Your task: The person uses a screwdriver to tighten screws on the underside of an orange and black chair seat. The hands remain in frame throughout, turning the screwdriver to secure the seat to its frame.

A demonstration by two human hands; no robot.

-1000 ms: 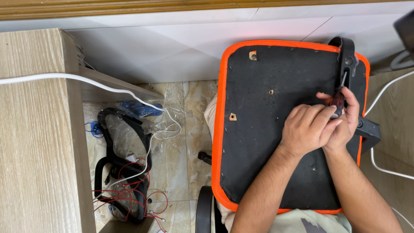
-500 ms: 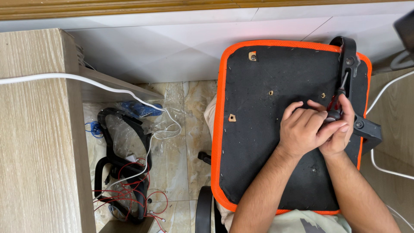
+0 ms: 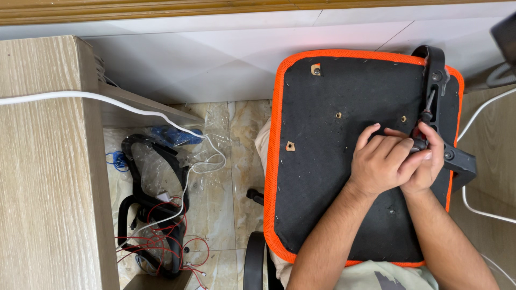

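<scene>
An upturned chair seat (image 3: 328,177), black underneath with an orange mesh rim, lies across my lap. A black plastic armrest bracket (image 3: 436,80) runs down its right side. My right hand (image 3: 428,161) grips a red-and-black screwdriver (image 3: 422,129) whose shaft points up into the bracket. My left hand (image 3: 382,161) is wrapped over the right hand and the handle's end. Most of the handle is hidden by my fingers. Small screw holes (image 3: 338,114) dot the black underside.
A wooden desk panel (image 3: 43,177) with a white cable (image 3: 107,99) stands at the left. On the tiled floor lie a black chair part (image 3: 148,204), plastic wrap and red wires (image 3: 161,244). A white wall panel (image 3: 215,59) is behind the seat.
Both hands have slid slightly down and turned on the screwdriver handle; the left fingers have regripped. The seat and bracket have barely shifted.
</scene>
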